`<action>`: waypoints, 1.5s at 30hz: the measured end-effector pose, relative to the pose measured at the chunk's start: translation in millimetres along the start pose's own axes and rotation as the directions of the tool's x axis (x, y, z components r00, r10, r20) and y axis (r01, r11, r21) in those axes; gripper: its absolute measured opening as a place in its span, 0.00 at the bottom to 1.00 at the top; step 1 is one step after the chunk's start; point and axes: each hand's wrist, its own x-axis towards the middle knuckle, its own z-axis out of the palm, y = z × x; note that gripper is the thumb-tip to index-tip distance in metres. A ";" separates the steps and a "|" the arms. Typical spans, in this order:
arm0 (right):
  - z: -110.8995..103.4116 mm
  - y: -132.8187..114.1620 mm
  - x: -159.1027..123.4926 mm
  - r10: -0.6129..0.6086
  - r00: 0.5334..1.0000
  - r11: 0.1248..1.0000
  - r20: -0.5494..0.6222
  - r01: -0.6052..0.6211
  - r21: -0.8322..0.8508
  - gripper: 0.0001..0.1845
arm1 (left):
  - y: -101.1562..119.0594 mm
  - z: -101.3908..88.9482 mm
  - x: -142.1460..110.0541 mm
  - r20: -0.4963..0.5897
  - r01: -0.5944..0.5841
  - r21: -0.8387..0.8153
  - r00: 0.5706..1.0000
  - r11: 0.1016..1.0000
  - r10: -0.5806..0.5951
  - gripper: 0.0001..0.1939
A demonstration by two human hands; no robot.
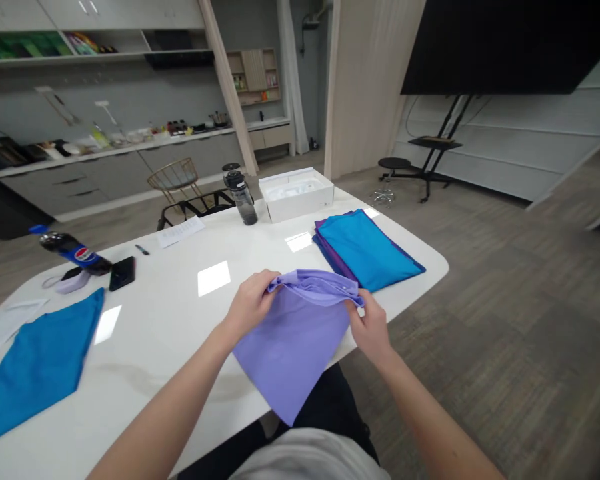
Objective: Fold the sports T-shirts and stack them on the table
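A lavender cloth (295, 333) hangs between my two hands at the table's near edge, its lower corner drooping over my lap. Its upper edge is gathered and folded, with a loose opening between the hands. My left hand (253, 300) is closed on the top left corner of the cloth. At the other end, my right hand (370, 323) pinches the top right corner between thumb and fingers. Just beyond the right hand lies a stack of folded cloths, with a bright blue cloth (370, 247) on top and a purple cloth (334, 257) showing underneath.
On the white table (170, 340) another blue cloth (45, 363) lies at the left. Near it are a phone (123, 273), a Pepsi bottle (75, 252) and a pen (142, 250). A dark water bottle (243, 200) and a white box (300, 200) stand at the far edge.
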 end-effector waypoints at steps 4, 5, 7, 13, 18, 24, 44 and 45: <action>-75.5 -13.9 32.6 -0.092 0.943 0.995 -0.319 0.078 -0.057 0.12 | 68.4 -4.2 57.6 -0.094 -0.054 -0.171 0.995 0.984 0.038 0.08; -93.7 -18.4 49.6 -0.138 0.910 0.990 -0.390 0.114 -0.084 0.13 | 80.5 -3.2 74.9 -0.125 -0.060 -0.234 0.992 0.970 0.031 0.08; -124.8 -25.3 94.9 -0.228 0.860 0.972 -0.456 0.176 -0.154 0.14 | 94.6 4.3 113.8 -0.188 -0.079 -0.359 0.982 0.930 0.011 0.10; -134.6 2.6 274.6 -0.281 0.934 0.908 -0.220 0.185 -0.375 0.19 | 49.2 84.0 234.4 -0.166 0.071 -0.658 0.957 0.749 -0.237 0.14; -46.4 74.2 323.6 0.045 0.999 0.787 -0.021 -0.049 -0.615 0.27 | -37.5 164.0 236.8 -0.018 0.566 -0.481 0.757 0.670 -0.653 0.27; 60.8 104.0 247.7 -0.059 0.934 0.774 0.351 0.265 -0.575 0.23 | -128.0 166.6 126.1 0.060 0.512 -0.121 0.859 0.850 -0.509 0.26; 445.6 -172.9 19.9 -0.323 0.570 0.804 0.755 0.586 -0.099 0.17 | -283.9 -177.8 -231.6 -0.554 0.841 0.452 0.527 0.299 -0.645 0.20; 457.4 -185.6 12.4 -0.341 0.555 0.788 0.759 0.609 -0.091 0.17 | -294.0 -198.8 -243.7 -0.587 0.866 0.441 0.477 0.236 -0.654 0.21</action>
